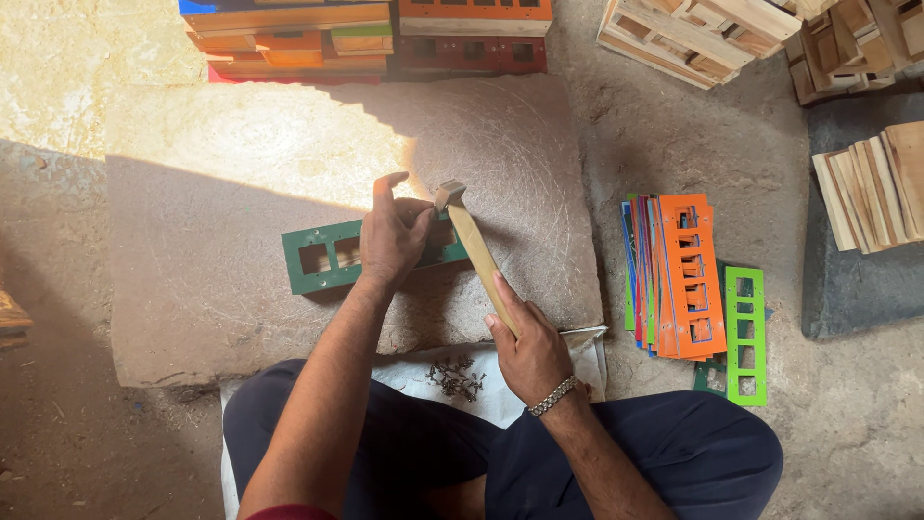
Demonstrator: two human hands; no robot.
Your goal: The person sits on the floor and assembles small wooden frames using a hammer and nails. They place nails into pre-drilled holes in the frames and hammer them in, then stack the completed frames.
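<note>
The person sits cross-legged on the ground in front of a flat stone slab (241, 193), and both hands are busy over it. The left hand (393, 236) presses down on a green wooden panel (318, 258) with rectangular cut-outs, which lies flat on the slab. The palm and curled fingers cover the panel's right part, while the forefinger sticks up and away from it. The panel's left half juts out clear from under the hand, towards the person's left.

The right hand (527, 351) is wrapped firmly round the lower end of a hammer (472, 246) with a pale wooden handle. The handle slants up and leftwards from the fist, and its metal head sits just beside the left hand's thumb, right over the covered end of the panel. Whether the head touches the wood I cannot tell.

The left hand hides the spot beneath the hammer head, so anything pinched between those fingers cannot be made out. The panel's right end is mostly lost under the hand and the handle.

On a white cloth (577, 361) over the lap, a little heap of small dark nails (457, 377) lies just left of the right wrist. To the person's right, well apart from the slab, a fanned stack of coloured cut-out panels (688, 274) rests on the ground, orange on top and a bright green one alongside. Bare wooden slats and frames at the upper right are cut off by the edge of view.
</note>
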